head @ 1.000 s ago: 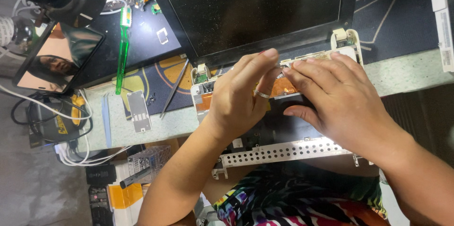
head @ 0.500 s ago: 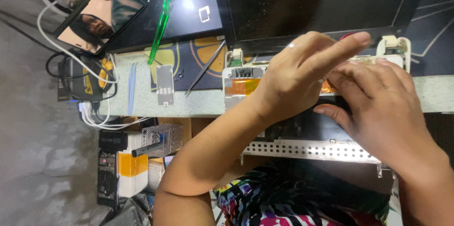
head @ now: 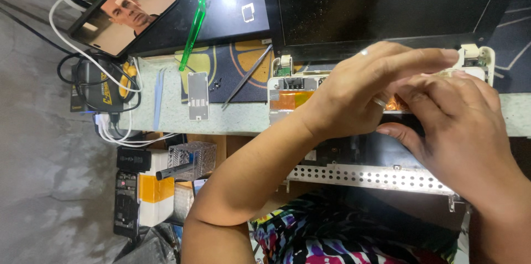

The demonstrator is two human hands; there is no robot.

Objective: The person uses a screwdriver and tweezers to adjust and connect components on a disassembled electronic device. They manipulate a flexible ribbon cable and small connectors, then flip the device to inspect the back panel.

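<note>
Both hands work over an opened laptop with a dark screen and white, stripped-down base [head: 287, 84] that lies at the front edge of the pale speckled table [head: 232, 123]. The left hand [head: 359, 95] lies flat across the base, fingers stretched out straight and close together toward the right hinge, a ring on one finger; its grip is not closed on anything that shows. The right hand [head: 459, 126] sits just beside and partly under the left, its fingers bent down onto the base and its thumb pointing left along the dark inner panel; whether it pinches anything cannot be told, since the left hand covers the fingertips. An orange strip of film [head: 293, 100] shows on the base just left of the left hand. A perforated silver metal bracket [head: 365, 178] runs along the near edge of the laptop, below both hands.

Left of the laptop lie thin metal tweezers [head: 247, 76], a small grey rectangular cover plate [head: 197, 95], and a green plastic toothbrush [head: 198, 18]. A tablet with a lit screen [head: 124, 9] stands tilted at the far left, white cables [head: 110, 76] looping beneath it.
</note>
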